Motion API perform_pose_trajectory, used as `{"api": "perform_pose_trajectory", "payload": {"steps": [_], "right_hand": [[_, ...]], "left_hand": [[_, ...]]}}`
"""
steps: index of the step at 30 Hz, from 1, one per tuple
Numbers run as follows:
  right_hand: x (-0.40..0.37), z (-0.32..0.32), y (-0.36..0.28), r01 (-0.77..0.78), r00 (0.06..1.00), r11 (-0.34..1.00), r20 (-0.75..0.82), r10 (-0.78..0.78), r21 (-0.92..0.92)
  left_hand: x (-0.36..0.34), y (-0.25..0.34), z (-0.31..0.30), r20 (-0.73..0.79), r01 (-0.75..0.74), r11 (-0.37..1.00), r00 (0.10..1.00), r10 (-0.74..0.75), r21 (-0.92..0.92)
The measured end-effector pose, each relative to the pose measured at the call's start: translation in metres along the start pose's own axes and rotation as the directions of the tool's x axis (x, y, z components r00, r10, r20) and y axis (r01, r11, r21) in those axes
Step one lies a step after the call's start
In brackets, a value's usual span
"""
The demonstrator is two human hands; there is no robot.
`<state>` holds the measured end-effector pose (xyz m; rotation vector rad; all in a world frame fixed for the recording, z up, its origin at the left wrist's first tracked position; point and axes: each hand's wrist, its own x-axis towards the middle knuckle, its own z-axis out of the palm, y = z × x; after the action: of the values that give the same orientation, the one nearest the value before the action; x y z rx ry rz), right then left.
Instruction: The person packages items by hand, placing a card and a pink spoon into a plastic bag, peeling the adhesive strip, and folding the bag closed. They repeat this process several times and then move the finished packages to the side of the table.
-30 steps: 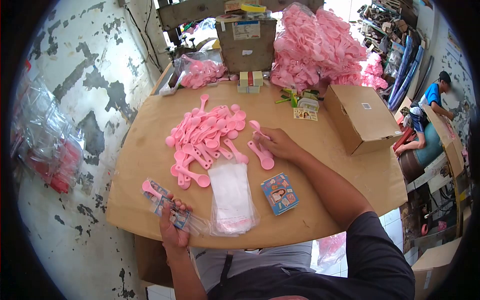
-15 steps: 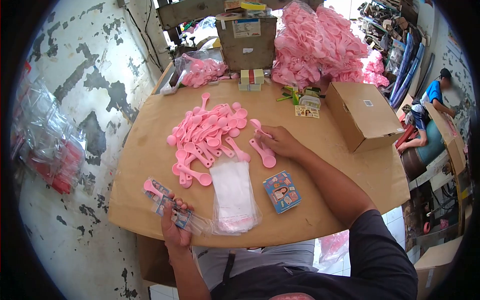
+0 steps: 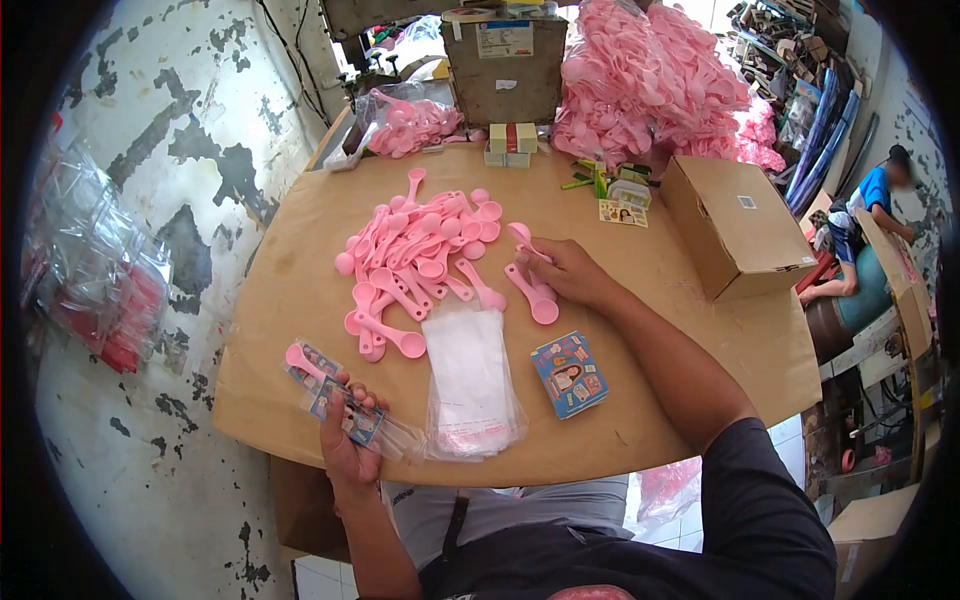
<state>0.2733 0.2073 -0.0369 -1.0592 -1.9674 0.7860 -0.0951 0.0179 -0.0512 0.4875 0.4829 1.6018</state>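
Note:
In my left hand [image 3: 350,440], low at the table's left front, are clear plastic bags with blue printed cards [image 3: 362,425] inside. A pink scoop [image 3: 303,360] lies over the far end of these packets. My right hand [image 3: 575,274] is closed with a pink scoop [image 3: 519,234] pinched at its fingertips. Just under its fingers, more pink scoops [image 3: 543,311] rest on the table. Left of that hand spreads a heap of pink scoops [image 3: 430,240]. Between my hands lie a stack of clear bags [image 3: 472,380] and a pile of blue printed cards [image 3: 569,375].
A cardboard box [image 3: 735,225] stands at the table's right. Along the back are a metal box [image 3: 503,80], large bags of pink scoops [image 3: 645,85], a smaller bag of pink pieces [image 3: 410,125] and small card stacks [image 3: 512,145]. Another person [image 3: 868,200] sits at far right.
The camera view has tilted slightly, so the table sits a little differently in the picture. Both hands keep nearly the same place and hold.

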Motion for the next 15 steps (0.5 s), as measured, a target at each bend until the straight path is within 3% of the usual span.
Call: {"api": "perform_pose_trajectory", "payload": {"steps": [15], "right_hand": [[0.0008,0.0006,-0.0008,0.032,0.999,0.999,-0.006,-0.032,0.012]], "left_hand": [[0.0000,0.0000,-0.0050,0.008,-0.014,1.000,1.000,0.014,0.006]]}}
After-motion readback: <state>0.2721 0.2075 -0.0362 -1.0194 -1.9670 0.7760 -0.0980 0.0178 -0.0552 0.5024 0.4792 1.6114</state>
